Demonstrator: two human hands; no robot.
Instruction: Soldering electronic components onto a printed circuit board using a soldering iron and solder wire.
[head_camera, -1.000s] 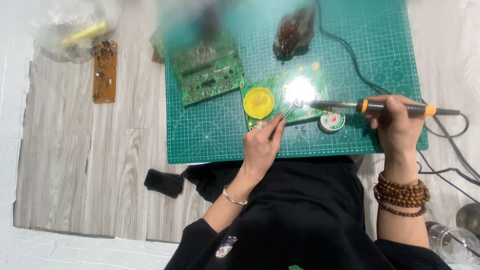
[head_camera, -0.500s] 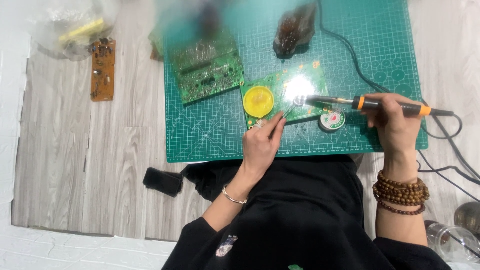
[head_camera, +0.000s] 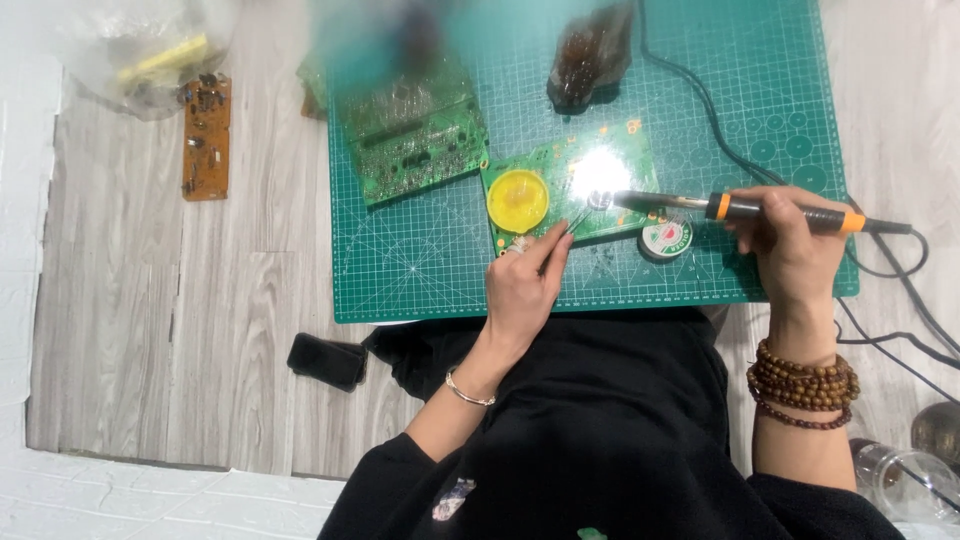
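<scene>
Since a second ago our right hand (head_camera: 790, 240) has slid the orange-and-black soldering iron (head_camera: 760, 208) left; its tip now reaches the green circuit board (head_camera: 575, 185) mid-mat, where our left hand (head_camera: 525, 290) pinches thin solder wire (head_camera: 572, 222) beside it.

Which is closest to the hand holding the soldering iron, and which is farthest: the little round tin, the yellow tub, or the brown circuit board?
From the right hand:
1. Little round tin, just left of the hand on the green mat.
2. Yellow tub, further left, on the green circuit board.
3. Brown circuit board, far left, off the mat on the wooden floor.
</scene>
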